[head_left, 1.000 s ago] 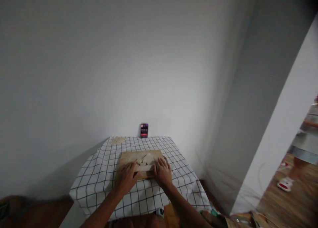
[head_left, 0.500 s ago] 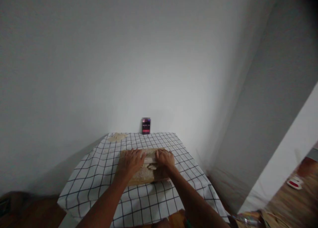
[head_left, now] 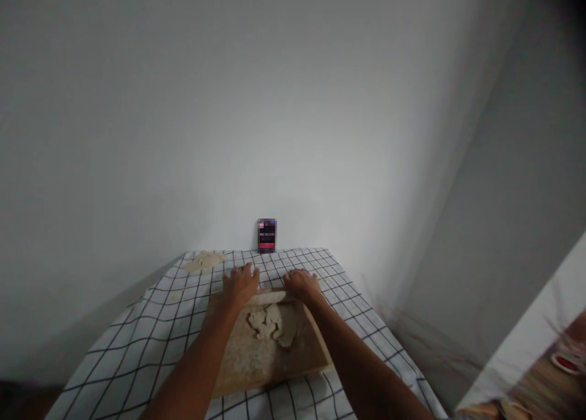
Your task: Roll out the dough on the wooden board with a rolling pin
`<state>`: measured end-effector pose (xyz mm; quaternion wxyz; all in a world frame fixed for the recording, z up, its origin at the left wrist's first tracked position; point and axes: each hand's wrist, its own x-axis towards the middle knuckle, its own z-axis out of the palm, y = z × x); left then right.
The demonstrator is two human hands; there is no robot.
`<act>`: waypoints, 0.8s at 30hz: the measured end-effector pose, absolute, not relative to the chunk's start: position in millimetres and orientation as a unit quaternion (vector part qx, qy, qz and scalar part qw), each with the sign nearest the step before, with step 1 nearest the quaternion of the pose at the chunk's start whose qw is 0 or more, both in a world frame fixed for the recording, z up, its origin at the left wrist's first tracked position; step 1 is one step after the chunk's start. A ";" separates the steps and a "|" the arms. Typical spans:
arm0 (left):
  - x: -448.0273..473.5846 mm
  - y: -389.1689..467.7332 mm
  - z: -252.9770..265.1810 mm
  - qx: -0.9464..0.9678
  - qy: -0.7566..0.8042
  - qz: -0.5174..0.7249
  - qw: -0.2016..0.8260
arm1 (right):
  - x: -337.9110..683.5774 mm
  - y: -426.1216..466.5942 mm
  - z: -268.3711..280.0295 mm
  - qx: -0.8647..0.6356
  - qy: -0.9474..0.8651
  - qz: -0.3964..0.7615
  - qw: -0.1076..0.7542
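Observation:
A pale, floured rolling pin [head_left: 268, 297] lies across the far end of a wooden board [head_left: 251, 368]. My left hand [head_left: 241, 284] is over its left end and my right hand [head_left: 302, 283] is curled round its right end. On the board, between my forearms and nearer to me than the pin, is a ragged, flattened piece of dough [head_left: 273, 323] with torn edges and gaps. Loose flour dusts the wood around it. Both pin ends are hidden beneath my hands.
The board rests on a checked tablecloth [head_left: 151, 340]. A thin sheet of dough [head_left: 204, 261] lies at the table's far left corner. A blurred-out phone-like object [head_left: 267, 235] leans upright against the white wall [head_left: 293, 133]. A red and white shoe-like item [head_left: 566, 362] is on the floor at right.
Both hands have pushed the rolling pin away from me to the board's far edge, uncovering the dough. The camera has tipped, so the board shows larger and lower.

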<state>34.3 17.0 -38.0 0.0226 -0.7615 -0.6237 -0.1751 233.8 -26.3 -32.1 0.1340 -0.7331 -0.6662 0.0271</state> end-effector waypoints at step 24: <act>22.8 -46.8 -35.2 -0.775 -0.601 -0.192 0.026 | 226.4 -72.2 -30.7 -0.728 -0.670 0.009 0.144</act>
